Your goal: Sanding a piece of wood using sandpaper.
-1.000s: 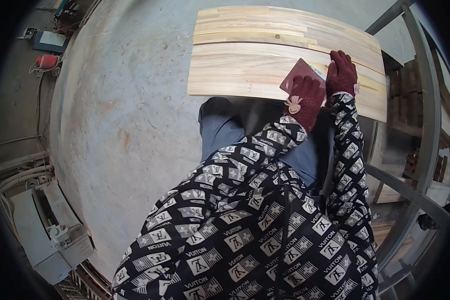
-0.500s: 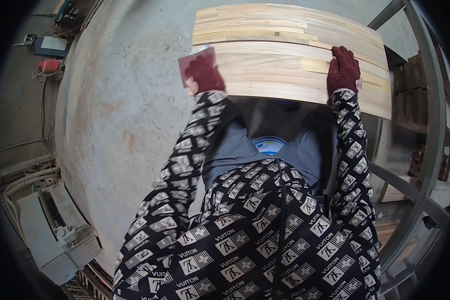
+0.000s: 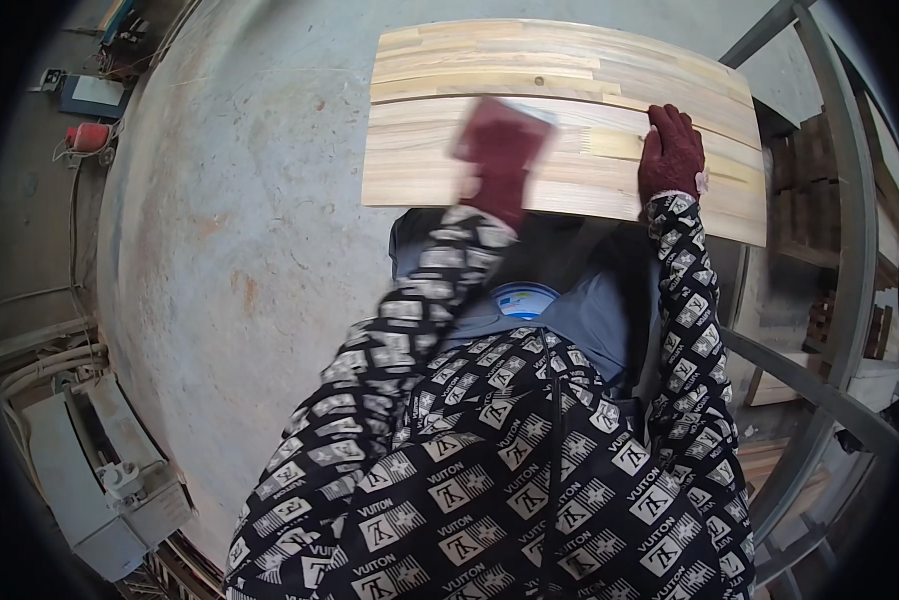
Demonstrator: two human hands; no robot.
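Two pale wooden panels of glued strips lie before me, a near panel [image 3: 410, 155] against a far panel [image 3: 460, 62], with a dark seam between them. My left hand [image 3: 497, 180], in a dark red glove and smeared by motion, is over the near panel left of its middle. It grips a flat reddish piece of sandpaper [image 3: 525, 122], whose pale edge shows past the fingers. My right hand [image 3: 674, 155], in a matching glove, lies flat on the near panel toward its right end, holding nothing.
A grey metal frame [image 3: 850, 200] stands close on the right, with stacked brown wood [image 3: 810, 190] behind it. A blue-and-white round lid [image 3: 525, 301] shows between my legs. On the left are a grey machine [image 3: 105, 480] and a red object [image 3: 90, 137] on the concrete floor [image 3: 200, 280].
My left hand has swept rightward with the sandpaper, from the near panel's left end toward its middle. My right hand stays at the same place on the panel. The whole view has shifted slightly.
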